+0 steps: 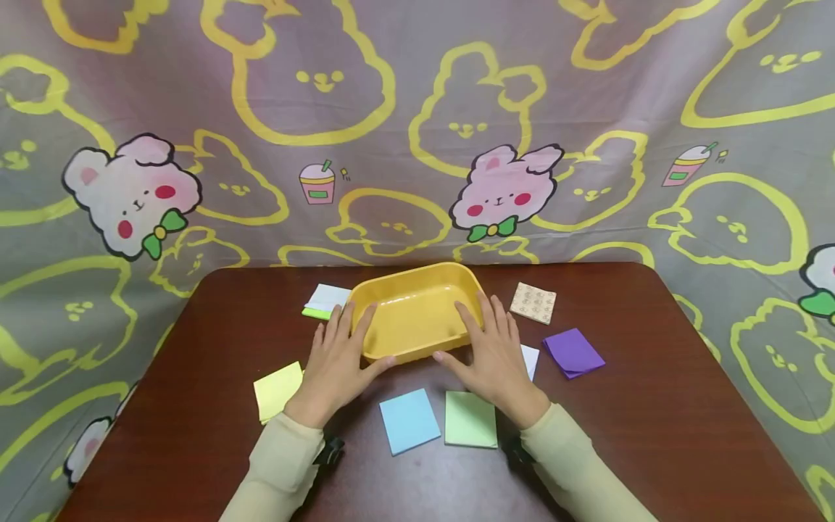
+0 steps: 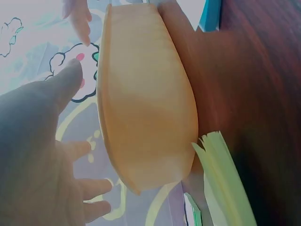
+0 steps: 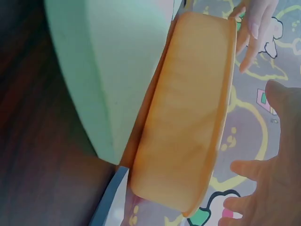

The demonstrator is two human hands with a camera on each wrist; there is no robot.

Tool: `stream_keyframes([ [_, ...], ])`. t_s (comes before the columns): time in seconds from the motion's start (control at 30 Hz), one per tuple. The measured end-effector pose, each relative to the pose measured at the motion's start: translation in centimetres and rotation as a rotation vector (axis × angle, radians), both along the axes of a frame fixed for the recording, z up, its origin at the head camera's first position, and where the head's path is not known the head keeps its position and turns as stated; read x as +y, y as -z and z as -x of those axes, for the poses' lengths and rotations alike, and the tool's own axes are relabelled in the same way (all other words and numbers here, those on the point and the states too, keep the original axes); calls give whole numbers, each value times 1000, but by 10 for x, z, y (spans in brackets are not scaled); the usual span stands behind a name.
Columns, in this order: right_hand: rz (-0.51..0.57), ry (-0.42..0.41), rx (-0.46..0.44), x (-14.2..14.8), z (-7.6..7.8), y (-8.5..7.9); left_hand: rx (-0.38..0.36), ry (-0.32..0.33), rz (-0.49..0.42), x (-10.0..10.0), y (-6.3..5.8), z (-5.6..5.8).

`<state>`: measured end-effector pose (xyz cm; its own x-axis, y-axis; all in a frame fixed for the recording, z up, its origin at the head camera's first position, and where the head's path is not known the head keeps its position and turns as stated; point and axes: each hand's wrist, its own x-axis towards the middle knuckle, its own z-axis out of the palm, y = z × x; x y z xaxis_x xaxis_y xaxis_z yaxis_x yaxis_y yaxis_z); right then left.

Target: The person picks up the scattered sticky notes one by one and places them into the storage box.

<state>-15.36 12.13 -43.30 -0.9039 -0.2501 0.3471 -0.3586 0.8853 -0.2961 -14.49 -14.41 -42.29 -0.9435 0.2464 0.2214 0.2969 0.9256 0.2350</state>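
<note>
A yellow rectangular tray point(image 1: 417, 319) stands at the far middle of the table. Over its left front corner my left hand point(image 1: 333, 370) is spread, fingers straight and thumb pointing inward. My right hand point(image 1: 499, 362) mirrors it over the right front corner. In the left wrist view the tray's side wall point(image 2: 148, 99) shows, with a gap between it and the left hand point(image 2: 42, 160). Likewise, the right wrist view has the right hand point(image 3: 277, 179) apart from the tray point(image 3: 188, 108). Neither hand holds anything.
Several paper pads lie around the tray: yellow point(image 1: 277, 391), blue point(image 1: 409, 422), light green point(image 1: 470, 420), purple point(image 1: 574, 353) and patterned beige point(image 1: 533, 302). A white pad point(image 1: 530, 360) is partly hidden by the right hand. White and green paper point(image 1: 326, 299) lies left. A printed cloth point(image 1: 391, 109) hangs behind.
</note>
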Motion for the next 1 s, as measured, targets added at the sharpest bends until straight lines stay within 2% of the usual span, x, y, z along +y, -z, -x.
stream_keyframes([
  [0.2, 29, 3, 38, 2, 5, 1, 4, -23, -15, -4, -2, 3],
  [0.43, 87, -4, 111, 11, 13, 2, 86, -30, -57, -5, 2, 8],
  [0.7, 63, 40, 66, 19, 24, 0, 156, -32, -89, -8, 4, 14],
  [1.0, 78, 90, 23, 28, 39, -6, 149, -98, -125, -9, 1, 23],
])
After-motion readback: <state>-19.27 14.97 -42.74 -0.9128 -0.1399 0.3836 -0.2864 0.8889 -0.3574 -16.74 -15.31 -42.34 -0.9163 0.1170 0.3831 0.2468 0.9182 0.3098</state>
